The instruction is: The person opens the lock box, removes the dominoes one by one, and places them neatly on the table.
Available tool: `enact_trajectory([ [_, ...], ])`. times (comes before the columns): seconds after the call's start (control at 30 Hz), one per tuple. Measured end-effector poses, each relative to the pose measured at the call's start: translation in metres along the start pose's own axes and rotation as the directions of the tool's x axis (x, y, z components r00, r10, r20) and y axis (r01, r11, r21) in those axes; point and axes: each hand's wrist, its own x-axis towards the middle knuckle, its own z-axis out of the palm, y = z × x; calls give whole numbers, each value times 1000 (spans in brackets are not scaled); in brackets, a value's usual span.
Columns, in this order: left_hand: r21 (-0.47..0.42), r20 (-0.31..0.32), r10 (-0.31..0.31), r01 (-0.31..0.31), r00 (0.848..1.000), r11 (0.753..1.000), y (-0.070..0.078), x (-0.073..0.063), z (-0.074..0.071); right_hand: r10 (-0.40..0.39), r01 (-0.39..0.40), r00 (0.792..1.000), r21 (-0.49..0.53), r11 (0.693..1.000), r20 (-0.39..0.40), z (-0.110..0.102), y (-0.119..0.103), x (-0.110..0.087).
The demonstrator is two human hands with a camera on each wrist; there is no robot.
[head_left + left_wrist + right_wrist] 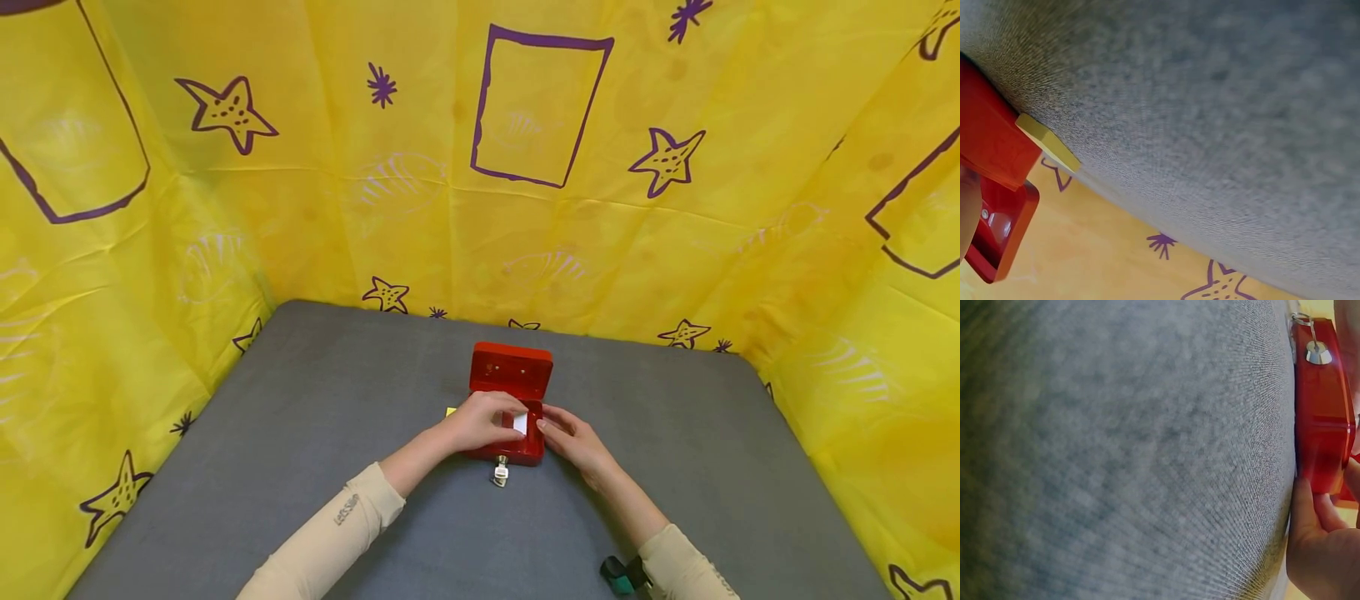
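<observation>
Overall, yellow cloth walls (pixel 450 217) printed with purple stars enclosed a grey table (pixel 360 375), and near its middle sat a red cash box (pixel 531 451), long axis running left to right, its lid (pixel 517 371) raised at the back. The right hand (pixel 574 442) was at the box's right end, its grip closed around that wall, thumb at the rim and fingers outside. The left hand (pixel 483 422) was over the open interior, its grip apparently pinching a white card (pixel 521 423) between thumb and fingertips. Any further move seemed to turn on that relation: the card lay to the right of the left palm, its visible part longer front to back, crosswise to the box; the left hand was nearer, the right just beyond. Whether the card touched the box's floor could not be told. Smaller still, a yellow block (pixel 1047 142) lay just beside the box's left side, and a key (pixel 500 472) hung at the front lock (pixel 1318 354).
</observation>
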Motion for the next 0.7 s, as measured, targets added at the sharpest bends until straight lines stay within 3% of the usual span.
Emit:
enact_trajectory([
  [0.33, -70, -69, -25, 20, 997, 997, -3, -13, -7, 6, -6, 1000, 19, 1000, -3, 0, 0, 0],
  [0.7, -86, -99, -22, 13, 995, 996, -5, -29, -27, 8, -8, 1000, -7, 1000, -5, 0, 1, 1],
])
